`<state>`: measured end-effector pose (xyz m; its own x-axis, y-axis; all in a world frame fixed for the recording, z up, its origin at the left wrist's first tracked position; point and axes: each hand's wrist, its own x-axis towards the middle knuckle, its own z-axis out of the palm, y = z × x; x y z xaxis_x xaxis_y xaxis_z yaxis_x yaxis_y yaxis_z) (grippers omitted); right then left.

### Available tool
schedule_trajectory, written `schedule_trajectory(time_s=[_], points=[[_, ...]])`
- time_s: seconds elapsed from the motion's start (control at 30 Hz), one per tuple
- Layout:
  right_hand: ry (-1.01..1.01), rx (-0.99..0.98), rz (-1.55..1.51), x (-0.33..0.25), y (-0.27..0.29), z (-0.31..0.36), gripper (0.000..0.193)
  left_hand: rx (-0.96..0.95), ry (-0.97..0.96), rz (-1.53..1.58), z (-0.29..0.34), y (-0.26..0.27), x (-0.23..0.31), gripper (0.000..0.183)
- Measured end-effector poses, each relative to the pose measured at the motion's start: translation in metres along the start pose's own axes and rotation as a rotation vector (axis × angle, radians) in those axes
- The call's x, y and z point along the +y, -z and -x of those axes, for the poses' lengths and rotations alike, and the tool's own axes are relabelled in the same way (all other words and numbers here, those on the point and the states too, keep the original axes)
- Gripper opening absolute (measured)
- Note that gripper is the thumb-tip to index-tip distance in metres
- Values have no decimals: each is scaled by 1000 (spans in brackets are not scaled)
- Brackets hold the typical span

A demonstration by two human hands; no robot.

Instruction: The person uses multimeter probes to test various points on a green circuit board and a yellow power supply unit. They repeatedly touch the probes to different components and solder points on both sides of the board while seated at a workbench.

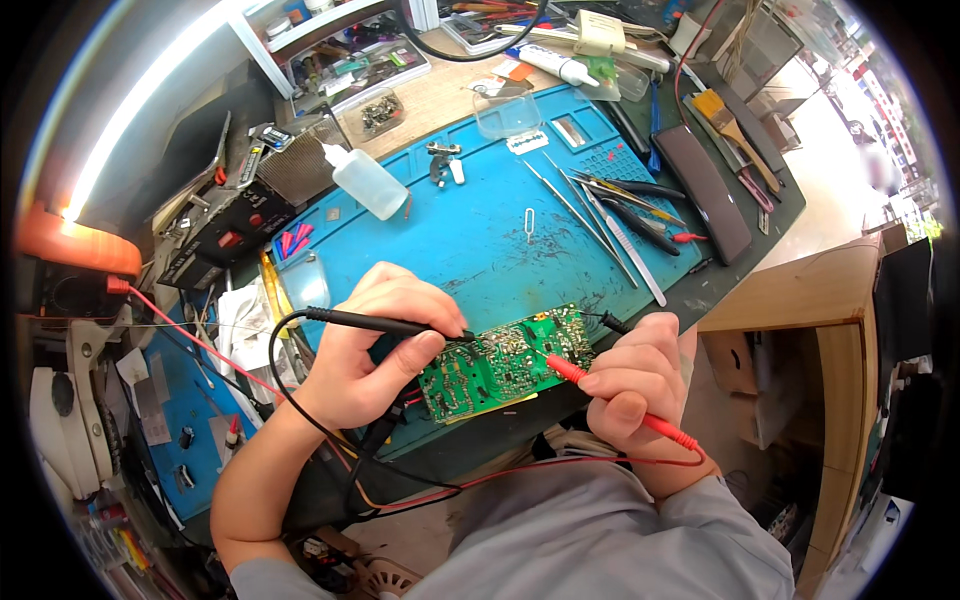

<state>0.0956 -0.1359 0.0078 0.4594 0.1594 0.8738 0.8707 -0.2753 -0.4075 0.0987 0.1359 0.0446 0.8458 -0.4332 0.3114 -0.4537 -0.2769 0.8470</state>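
A green circuit board (462, 388) lies solder side up at the near edge of the blue mat. My left hand (375, 345) is closed around a black test probe (365, 321), whose tip end is over the board's upper left part. From the right, my right hand (640, 385) grips a red test probe (568, 369), its tip at the solder joints right of the board's middle. A black-ended lead or connector (614, 322) sits between my right hand and the board's right end; its kind is unclear. Red and black cables loop below the board.
An orange-cased meter (80, 250) with a red lead stands at far left. On the blue mat (450, 240) lie a squeeze bottle (368, 184), tweezers (625, 248) and pliers (640, 222). A dark phone-like slab (703, 190) and a brush (735, 125) lie at the right.
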Motion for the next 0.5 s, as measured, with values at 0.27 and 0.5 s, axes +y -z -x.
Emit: schedule_trajectory(time_s=[0.27, 0.5], points=[[-62, 39, -9, 2, 2, 2, 19, 1, 3, -3, -2, -1, -1, 9], [-116, -26, 36, -1, 1, -2, 15, 11, 8, -3, 0, -1, 1, 9]])
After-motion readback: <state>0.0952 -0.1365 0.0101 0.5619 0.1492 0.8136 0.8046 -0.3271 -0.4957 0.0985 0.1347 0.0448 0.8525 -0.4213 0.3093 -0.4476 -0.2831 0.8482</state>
